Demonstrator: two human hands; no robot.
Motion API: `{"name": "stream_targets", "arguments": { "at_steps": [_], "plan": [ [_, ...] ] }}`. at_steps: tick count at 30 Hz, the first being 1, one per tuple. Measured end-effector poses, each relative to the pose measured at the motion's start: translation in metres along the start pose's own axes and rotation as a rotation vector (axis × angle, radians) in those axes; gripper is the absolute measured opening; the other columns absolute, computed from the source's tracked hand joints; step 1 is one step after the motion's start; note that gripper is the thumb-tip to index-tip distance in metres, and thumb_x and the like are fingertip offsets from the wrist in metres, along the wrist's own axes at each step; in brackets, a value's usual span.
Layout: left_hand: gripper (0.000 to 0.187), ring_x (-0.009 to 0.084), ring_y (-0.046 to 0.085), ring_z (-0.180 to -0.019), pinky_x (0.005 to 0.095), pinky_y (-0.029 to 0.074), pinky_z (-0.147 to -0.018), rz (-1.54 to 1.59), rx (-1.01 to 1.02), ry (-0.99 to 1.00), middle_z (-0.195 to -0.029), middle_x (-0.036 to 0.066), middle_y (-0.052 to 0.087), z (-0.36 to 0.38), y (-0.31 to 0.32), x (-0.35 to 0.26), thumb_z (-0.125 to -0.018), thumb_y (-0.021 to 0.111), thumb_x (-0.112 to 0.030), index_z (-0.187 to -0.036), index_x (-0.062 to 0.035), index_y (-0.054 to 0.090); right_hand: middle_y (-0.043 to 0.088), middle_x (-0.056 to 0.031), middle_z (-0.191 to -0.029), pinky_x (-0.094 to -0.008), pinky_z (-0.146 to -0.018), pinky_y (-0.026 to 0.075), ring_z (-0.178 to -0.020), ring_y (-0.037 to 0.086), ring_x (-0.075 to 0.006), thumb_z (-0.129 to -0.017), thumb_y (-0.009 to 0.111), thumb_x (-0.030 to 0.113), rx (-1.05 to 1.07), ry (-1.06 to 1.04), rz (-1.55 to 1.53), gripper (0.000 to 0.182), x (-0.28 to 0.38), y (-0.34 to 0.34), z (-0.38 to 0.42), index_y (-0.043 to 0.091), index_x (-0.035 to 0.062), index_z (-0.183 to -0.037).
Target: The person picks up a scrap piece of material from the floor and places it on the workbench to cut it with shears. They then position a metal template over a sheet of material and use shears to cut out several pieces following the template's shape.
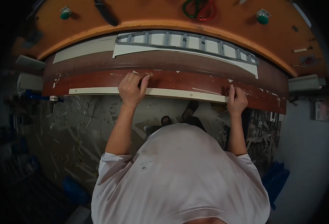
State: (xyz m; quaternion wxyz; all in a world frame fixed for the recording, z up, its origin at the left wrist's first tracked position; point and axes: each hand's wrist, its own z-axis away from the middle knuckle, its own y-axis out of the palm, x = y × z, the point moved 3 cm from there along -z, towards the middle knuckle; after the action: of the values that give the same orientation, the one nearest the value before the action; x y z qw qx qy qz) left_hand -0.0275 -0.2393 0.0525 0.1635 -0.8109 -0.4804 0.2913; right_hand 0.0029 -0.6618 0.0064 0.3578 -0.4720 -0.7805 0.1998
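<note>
My left hand (132, 89) is at the front edge of the red-brown board (172, 77), over the long pale strip (168, 92) fixed along that edge. Its fingers are curled in and the thumb points forward; what they hold, if anything, is hidden. Further right, my right hand (237, 99) is closed at the strip's right end, fingers bent, with nothing I can make out in them. Beyond both hands, a long grey ladder-shaped frame (167, 39) lies on a white sheet (149, 49). Small white scraps (230, 80) are scattered on the board.
An orange machine surface (145, 15) rises behind the board, with green buttons (263, 19) at both sides. Red-and-green-handled scissors (206, 12) and a dark-handled tool (106, 13) are on it. Off-cuts (78, 149) litter the floor, and a blue bag (278, 181) is at right.
</note>
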Motion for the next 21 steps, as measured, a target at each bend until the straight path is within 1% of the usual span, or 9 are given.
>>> {"name": "stream_targets", "arguments": {
  "at_steps": [3,7,11,12,13,15,19,20,21],
  "plan": [
    [0.028,0.0292,0.059,-0.062,0.0401,0.046,-0.055,-0.092,0.046,-0.027,-0.069,0.008,0.059,0.01,0.006,0.008,-0.087,0.079,-0.023,-0.07,-0.0072,0.064,0.062,-0.0137,-0.073,-0.0439,-0.06,0.046,-0.067,0.061,-0.0339,-0.098,0.068,0.026,-0.035,0.006,-0.01,0.03,0.023,-0.014,-0.008,0.064,0.0041,-0.079],
    [0.036,0.0317,0.064,-0.067,0.0443,0.051,-0.06,-0.085,0.043,-0.082,-0.069,0.012,0.063,0.007,0.007,0.004,-0.092,0.073,-0.03,-0.065,-0.0077,0.065,0.063,-0.0171,-0.085,-0.0475,-0.067,0.047,-0.08,0.062,-0.0374,-0.101,0.063,0.027,0.019,-0.02,-0.1,0.026,0.018,-0.018,-0.003,0.064,0.0027,-0.09],
    [0.039,0.0347,0.066,-0.077,0.0462,0.053,-0.072,-0.125,0.07,-0.137,-0.076,0.015,0.066,0.01,0.004,0.006,-0.093,0.069,-0.036,-0.069,-0.0053,0.068,0.062,-0.0187,-0.081,-0.0419,-0.069,0.048,-0.075,0.062,-0.0338,-0.103,0.06,0.027,0.125,0.124,-0.22,0.028,0.006,-0.012,-0.001,0.066,0.0019,-0.092],
    [0.037,0.0344,0.066,-0.079,0.046,0.053,-0.074,-0.106,0.066,-0.146,-0.077,0.015,0.066,0.011,0.003,0.004,-0.093,0.068,-0.035,-0.071,-0.0054,0.069,0.062,-0.0172,-0.082,-0.0416,-0.068,0.046,-0.075,0.061,-0.0286,-0.105,0.058,0.03,0.119,0.089,-0.257,0.032,0.007,-0.013,0.0,0.066,0.0008,-0.094],
    [0.037,0.0342,0.066,-0.08,0.0454,0.054,-0.075,-0.098,0.086,-0.163,-0.077,0.015,0.067,0.011,0.0,0.002,-0.093,0.068,-0.036,-0.073,-0.0057,0.071,0.067,-0.0187,-0.084,-0.0421,-0.07,0.048,-0.079,0.064,-0.0342,-0.104,0.059,0.027,0.153,0.139,-0.282,0.03,0.007,-0.016,0.0,0.066,0.0001,-0.093],
    [0.036,0.0328,0.067,-0.08,0.0443,0.054,-0.076,-0.084,0.107,-0.18,-0.077,0.013,0.067,0.009,-0.005,-0.001,-0.094,0.067,-0.036,-0.074,-0.0061,0.073,0.068,-0.0179,-0.086,-0.0408,-0.073,0.049,-0.081,0.066,-0.0314,-0.103,0.059,0.028,0.17,0.11,-0.257,0.032,-0.001,-0.013,-0.001,0.066,-0.0012,-0.093],
    [0.037,0.0313,0.068,-0.08,0.0429,0.055,-0.076,-0.107,0.086,-0.179,-0.076,0.012,0.068,0.01,0.001,0.003,-0.093,0.067,-0.036,-0.073,-0.0051,0.073,0.068,-0.0119,-0.085,-0.0375,-0.077,0.05,-0.083,0.064,-0.0213,-0.103,0.061,0.03,0.264,0.303,-0.434,0.034,0.006,-0.021,-0.007,0.065,-0.0028,-0.096],
    [0.037,0.0314,0.068,-0.08,0.0427,0.055,-0.076,-0.112,0.079,-0.178,-0.076,0.012,0.068,0.01,0.002,0.003,-0.093,0.067,-0.036,-0.073,-0.005,0.073,0.067,-0.0092,-0.09,-0.036,-0.08,0.05,-0.086,0.062,-0.0191,-0.103,0.06,0.03,0.325,0.389,-0.565,0.034,0.004,-0.023,-0.013,0.065,-0.0038,-0.103],
    [0.037,0.0315,0.068,-0.079,0.0425,0.055,-0.075,-0.115,0.077,-0.178,-0.075,0.012,0.068,0.009,0.002,0.003,-0.092,0.068,-0.036,-0.072,-0.0049,0.073,0.067,-0.0085,-0.092,-0.0337,-0.08,0.05,-0.087,0.064,-0.0179,-0.104,0.059,0.032,0.275,0.381,-0.567,0.034,-0.001,-0.025,-0.024,0.065,-0.0019,-0.102]
  ]
}}
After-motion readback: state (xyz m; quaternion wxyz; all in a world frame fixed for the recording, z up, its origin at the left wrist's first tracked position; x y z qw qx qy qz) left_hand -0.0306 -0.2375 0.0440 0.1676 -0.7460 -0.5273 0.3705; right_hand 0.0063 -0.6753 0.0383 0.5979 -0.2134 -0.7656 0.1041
